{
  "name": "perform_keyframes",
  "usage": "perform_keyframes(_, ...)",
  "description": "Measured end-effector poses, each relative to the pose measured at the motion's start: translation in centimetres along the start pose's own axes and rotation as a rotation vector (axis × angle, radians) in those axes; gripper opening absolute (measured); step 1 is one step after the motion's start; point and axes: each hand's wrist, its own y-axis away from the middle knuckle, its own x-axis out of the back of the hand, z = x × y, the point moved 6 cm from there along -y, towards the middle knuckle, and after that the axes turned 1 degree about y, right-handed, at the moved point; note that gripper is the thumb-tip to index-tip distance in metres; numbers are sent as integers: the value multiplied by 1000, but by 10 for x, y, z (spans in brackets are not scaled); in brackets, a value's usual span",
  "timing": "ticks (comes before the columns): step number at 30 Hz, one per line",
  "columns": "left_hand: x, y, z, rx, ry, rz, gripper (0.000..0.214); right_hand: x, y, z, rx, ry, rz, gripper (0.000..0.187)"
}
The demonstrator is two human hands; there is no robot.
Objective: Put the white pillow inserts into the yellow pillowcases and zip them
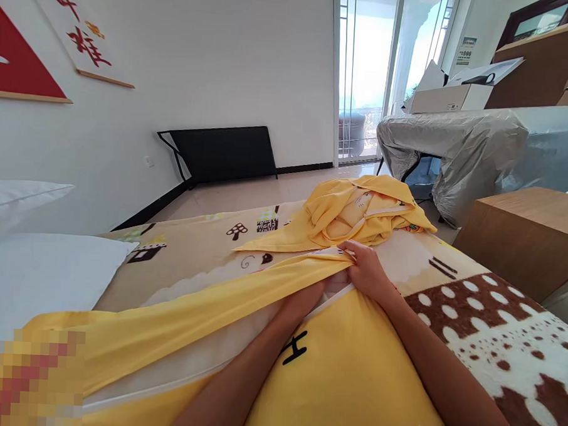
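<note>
A yellow cover with a white zip edge [176,321] lies across the bed in front of me, around a yellow cushion with black letters [347,379]. My left hand [303,302] reaches inside the cover's opening, its fingers hidden under the yellow flap. My right hand [364,267] pinches the flap's zip edge at the opening, fingers closed on the fabric. A second crumpled yellow cover [354,213] lies just beyond my hands, near the foot of the bed.
The bed has a beige and brown patterned blanket [486,322]. White pillows [32,271] lie at the left. A wooden cabinet [528,236] stands at the right, a plastic-wrapped table [466,145] with boxes behind it, a black panel [221,150] against the wall.
</note>
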Motion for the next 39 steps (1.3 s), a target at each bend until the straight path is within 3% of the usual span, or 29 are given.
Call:
perform_keyframes(6, 5, 9, -1, 32, 10, -8, 39, 1, -1, -2, 14, -50, 0, 42)
perform_keyframes(12, 0, 2, -14, 62, -32, -10, 37, -2, -1, -3, -11, -191, -41, 39)
perform_keyframes(19, -6, -5, -20, 14, -84, -20, 36, -9, 1, 9, -174, -443, -82, 34)
perform_keyframes(25, -9, -7, -15, 0, -110, -32, 34, -11, 4, 9, -268, -523, -123, 24)
perform_keyframes(30, -8, -1, -1, -9, -109, -4, 25, -12, 7, 4, -276, -606, -156, 24)
perform_keyframes(35, -5, 4, 0, 28, -104, 39, 25, -12, 5, 3, -247, -610, -145, 20)
perform_keyframes(39, -7, 4, 0, -11, -75, 31, 28, -6, 2, 4, -141, -477, -41, 20)
